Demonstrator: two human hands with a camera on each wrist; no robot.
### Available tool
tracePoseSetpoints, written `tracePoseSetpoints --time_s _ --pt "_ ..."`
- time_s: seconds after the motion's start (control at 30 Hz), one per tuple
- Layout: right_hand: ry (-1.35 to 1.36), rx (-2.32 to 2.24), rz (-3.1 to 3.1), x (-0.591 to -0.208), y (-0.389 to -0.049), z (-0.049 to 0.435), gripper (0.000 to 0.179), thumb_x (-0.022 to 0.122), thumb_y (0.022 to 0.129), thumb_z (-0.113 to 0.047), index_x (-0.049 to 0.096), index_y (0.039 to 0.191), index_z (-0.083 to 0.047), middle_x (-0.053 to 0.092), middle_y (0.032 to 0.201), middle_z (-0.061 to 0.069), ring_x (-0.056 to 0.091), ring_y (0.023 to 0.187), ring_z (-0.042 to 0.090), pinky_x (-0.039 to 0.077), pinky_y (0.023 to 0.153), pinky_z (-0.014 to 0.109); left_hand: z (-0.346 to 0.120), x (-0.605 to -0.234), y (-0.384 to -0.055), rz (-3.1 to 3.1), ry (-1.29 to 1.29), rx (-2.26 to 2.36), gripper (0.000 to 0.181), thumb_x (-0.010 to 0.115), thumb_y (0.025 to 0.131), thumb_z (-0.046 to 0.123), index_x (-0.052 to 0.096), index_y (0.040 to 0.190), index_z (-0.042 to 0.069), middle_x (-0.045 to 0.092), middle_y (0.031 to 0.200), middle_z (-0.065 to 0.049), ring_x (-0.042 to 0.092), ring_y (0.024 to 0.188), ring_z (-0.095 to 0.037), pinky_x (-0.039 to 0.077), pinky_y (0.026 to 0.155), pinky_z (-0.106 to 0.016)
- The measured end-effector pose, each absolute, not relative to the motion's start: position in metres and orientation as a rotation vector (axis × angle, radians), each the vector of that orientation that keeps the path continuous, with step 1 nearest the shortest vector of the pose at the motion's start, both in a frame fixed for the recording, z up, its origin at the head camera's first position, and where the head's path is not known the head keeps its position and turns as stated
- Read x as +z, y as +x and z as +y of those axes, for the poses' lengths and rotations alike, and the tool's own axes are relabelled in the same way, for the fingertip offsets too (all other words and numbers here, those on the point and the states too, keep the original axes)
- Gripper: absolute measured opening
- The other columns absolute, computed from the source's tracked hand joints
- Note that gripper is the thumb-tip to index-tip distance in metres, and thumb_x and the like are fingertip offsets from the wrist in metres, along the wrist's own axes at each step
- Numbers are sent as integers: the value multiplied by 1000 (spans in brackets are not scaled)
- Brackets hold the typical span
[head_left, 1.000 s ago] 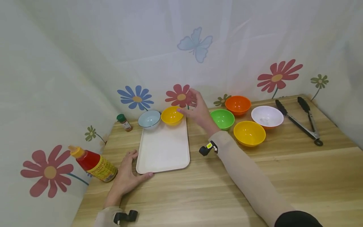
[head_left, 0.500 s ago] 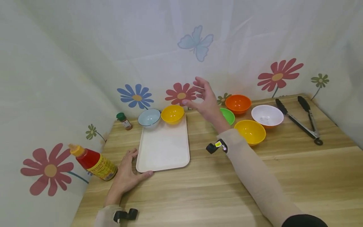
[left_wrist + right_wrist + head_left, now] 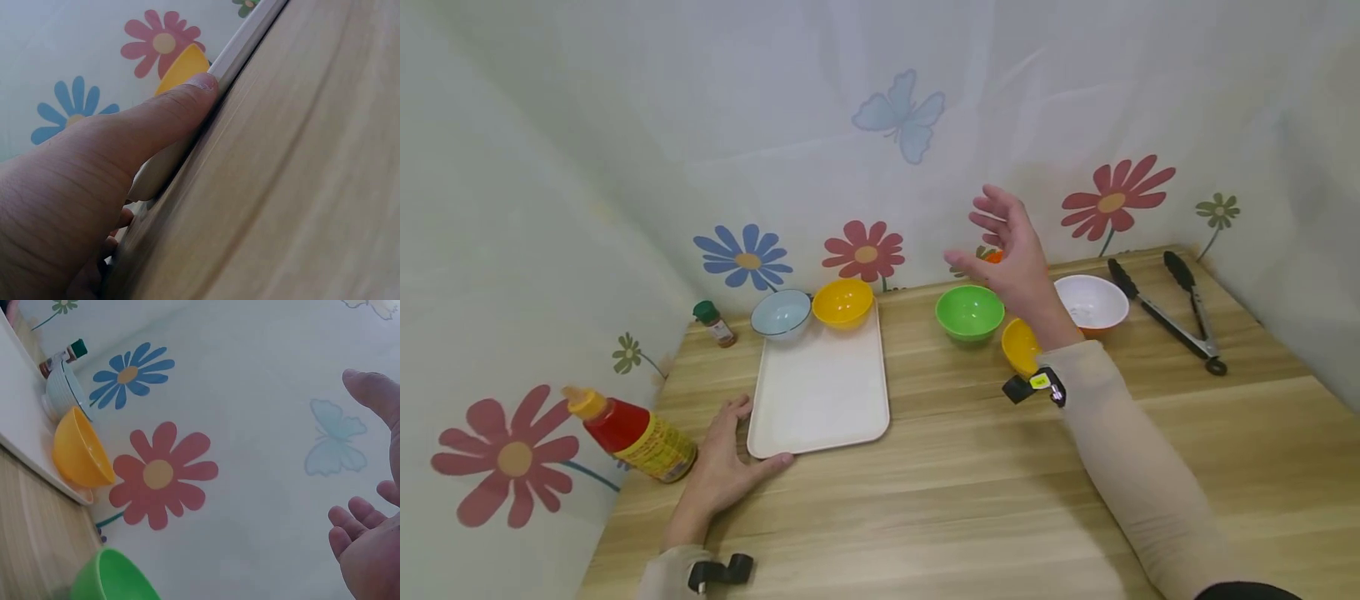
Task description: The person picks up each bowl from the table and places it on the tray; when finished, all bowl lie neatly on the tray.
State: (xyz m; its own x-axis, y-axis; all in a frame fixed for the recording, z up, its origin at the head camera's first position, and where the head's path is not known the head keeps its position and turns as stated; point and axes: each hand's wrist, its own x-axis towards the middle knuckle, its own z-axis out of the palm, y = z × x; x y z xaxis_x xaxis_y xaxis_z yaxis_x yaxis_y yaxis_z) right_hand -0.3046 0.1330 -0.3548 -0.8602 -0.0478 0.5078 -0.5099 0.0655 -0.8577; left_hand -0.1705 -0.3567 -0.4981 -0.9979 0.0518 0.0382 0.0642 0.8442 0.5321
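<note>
A person in beige sleeves (image 3: 1138, 454) works at a wood-grain table (image 3: 955, 500) set in a corner of pale sheeting (image 3: 760, 108) printed with flowers (image 3: 1112, 202) and a blue butterfly (image 3: 901, 117). Seen from the head, the left hand (image 3: 722, 471), fingers and thumb spread, rests at the near left corner of a white tray (image 3: 820, 396), which lies flat on the left half of the table. A blue bowl (image 3: 781, 317) and a yellow bowl (image 3: 843, 304) stand side by side at the tray's far end. At far left is a spice jar (image 3: 715, 323); at near left, a sauce bottle (image 3: 636, 437). The right hand (image 3: 1018, 262), empty and loosely bent, hangs above the far right bowls: green (image 3: 970, 314), orange (image 3: 995, 257), a second yellow (image 3: 1018, 346) and white (image 3: 1093, 302), two of them partly hidden by the arm. Tongs (image 3: 1171, 324) lie spread at far right.

From the left wrist, the thumb lies straight against the tray's near rim, with the table's grain running alongside.

From the right wrist, the hand's fingers stand apart from the thumb before the sheeting, with the green bowl below and the tray, its two bowls and the jar beyond at left.
</note>
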Motion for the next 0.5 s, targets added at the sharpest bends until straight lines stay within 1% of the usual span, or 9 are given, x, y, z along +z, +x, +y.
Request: tracePoseSetpoints --time_s 0.2,0.43,0.5 --pt "439 1768 -2064 -353 -291 170 92 90 97 -19 37 171 -24 49 168 3 50 156 23 41 130 44 -357 -498 -170 -2990 -107 -864 125 94 82 67 33 172 5 22 182 -26 12 169 -54 18 130 -81" --pt "317 1680 -2080 -357 -286 217 92 90 97 -21 36 172 -28 49 168 6 51 155 24 42 130 38 -357 -499 -170 -2982 -111 -859 124 94 82 68 34 171 5 23 182 -25 12 169 -54 19 130 -81" --pt "260 1671 -2078 -358 -285 231 91 89 98 -21 36 171 -30 49 169 5 50 156 22 42 130 35 -357 -499 -170 -2984 -114 -862 125 93 82 68 34 172 5 23 182 -25 11 169 -54 18 130 -81"
